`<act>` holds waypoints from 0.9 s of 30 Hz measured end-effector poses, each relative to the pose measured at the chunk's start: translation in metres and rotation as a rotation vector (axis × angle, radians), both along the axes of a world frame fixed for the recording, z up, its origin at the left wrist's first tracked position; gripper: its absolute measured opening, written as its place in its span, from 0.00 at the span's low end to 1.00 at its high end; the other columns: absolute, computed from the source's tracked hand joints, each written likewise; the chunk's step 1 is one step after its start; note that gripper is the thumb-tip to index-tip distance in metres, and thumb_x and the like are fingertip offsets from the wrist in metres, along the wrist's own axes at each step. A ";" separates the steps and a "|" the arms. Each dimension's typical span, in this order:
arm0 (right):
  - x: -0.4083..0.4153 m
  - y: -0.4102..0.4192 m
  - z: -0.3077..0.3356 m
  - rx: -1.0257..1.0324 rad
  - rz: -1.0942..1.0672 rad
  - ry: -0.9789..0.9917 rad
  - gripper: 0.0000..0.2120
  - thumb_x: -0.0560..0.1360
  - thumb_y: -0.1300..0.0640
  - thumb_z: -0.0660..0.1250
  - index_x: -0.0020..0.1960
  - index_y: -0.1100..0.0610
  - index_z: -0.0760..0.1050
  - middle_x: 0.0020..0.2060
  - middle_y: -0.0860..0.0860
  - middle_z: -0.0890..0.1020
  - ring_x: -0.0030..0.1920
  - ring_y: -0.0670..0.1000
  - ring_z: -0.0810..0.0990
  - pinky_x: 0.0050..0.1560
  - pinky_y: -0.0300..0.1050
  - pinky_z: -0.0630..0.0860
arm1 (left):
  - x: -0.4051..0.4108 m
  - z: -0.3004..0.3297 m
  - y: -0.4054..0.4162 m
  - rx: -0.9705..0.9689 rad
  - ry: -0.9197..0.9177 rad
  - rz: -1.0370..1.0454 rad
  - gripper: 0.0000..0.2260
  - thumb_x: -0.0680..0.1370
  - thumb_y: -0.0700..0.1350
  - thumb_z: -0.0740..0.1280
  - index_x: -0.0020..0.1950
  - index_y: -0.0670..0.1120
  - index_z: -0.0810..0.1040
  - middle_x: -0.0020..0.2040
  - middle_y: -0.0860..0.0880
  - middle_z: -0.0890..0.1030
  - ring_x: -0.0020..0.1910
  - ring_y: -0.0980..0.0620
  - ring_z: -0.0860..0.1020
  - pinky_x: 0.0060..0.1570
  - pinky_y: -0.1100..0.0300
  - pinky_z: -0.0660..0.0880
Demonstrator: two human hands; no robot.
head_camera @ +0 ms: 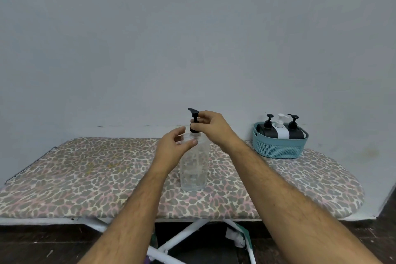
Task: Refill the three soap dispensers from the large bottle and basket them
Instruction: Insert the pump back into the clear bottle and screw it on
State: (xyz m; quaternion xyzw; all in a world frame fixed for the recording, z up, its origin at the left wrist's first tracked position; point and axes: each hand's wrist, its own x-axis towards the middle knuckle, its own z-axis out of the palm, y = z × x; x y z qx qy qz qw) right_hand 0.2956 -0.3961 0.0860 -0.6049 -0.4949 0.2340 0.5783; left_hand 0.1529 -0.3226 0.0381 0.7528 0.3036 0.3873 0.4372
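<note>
Leopard-print ironing board (85, 178) against pale blue wall (150, 38)

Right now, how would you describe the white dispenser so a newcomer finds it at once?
Start at the leopard-print ironing board and look to its far right end, where a teal basket stands. Three dispensers stand inside; the white dispenser is the middle one, the only pale one between two black dispensers.

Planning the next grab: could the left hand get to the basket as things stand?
Probably not easily. The basket sits far right on the board, and the big bottle and right hand lie between it and the left hand.
</note>
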 end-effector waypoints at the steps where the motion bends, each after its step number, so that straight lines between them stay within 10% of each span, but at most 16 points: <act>1: 0.001 0.000 0.001 -0.010 0.005 -0.003 0.14 0.74 0.63 0.71 0.60 0.61 0.79 0.53 0.54 0.85 0.56 0.49 0.83 0.57 0.41 0.75 | -0.001 -0.001 0.002 -0.005 0.011 -0.001 0.29 0.71 0.51 0.77 0.71 0.46 0.74 0.66 0.50 0.78 0.62 0.55 0.76 0.63 0.56 0.73; 7: 0.000 0.000 -0.005 -0.025 -0.075 -0.098 0.10 0.73 0.59 0.74 0.53 0.58 0.82 0.47 0.51 0.86 0.52 0.50 0.84 0.60 0.49 0.78 | -0.003 -0.003 0.002 -0.007 0.034 -0.028 0.27 0.73 0.51 0.75 0.70 0.46 0.75 0.66 0.51 0.77 0.61 0.58 0.75 0.57 0.62 0.70; 12: -0.011 0.001 -0.008 -0.025 -0.235 -0.177 0.16 0.67 0.51 0.79 0.47 0.54 0.75 0.42 0.49 0.80 0.42 0.47 0.78 0.42 0.42 0.76 | -0.004 -0.003 0.001 0.015 0.045 -0.015 0.23 0.73 0.52 0.75 0.67 0.51 0.78 0.59 0.54 0.79 0.55 0.59 0.77 0.52 0.63 0.74; 18: -0.012 0.001 -0.006 -0.014 -0.049 0.067 0.20 0.75 0.59 0.70 0.66 0.57 0.73 0.58 0.52 0.82 0.58 0.49 0.81 0.62 0.47 0.74 | -0.004 -0.005 0.002 -0.033 0.037 -0.015 0.25 0.72 0.52 0.76 0.68 0.50 0.77 0.59 0.51 0.79 0.58 0.55 0.77 0.56 0.59 0.73; 27: -0.011 0.003 -0.015 0.043 -0.138 0.072 0.15 0.67 0.57 0.79 0.47 0.55 0.76 0.45 0.53 0.85 0.47 0.52 0.84 0.53 0.48 0.80 | -0.003 -0.006 0.002 -0.007 0.027 -0.018 0.26 0.72 0.52 0.76 0.68 0.50 0.76 0.61 0.56 0.78 0.55 0.61 0.75 0.53 0.62 0.70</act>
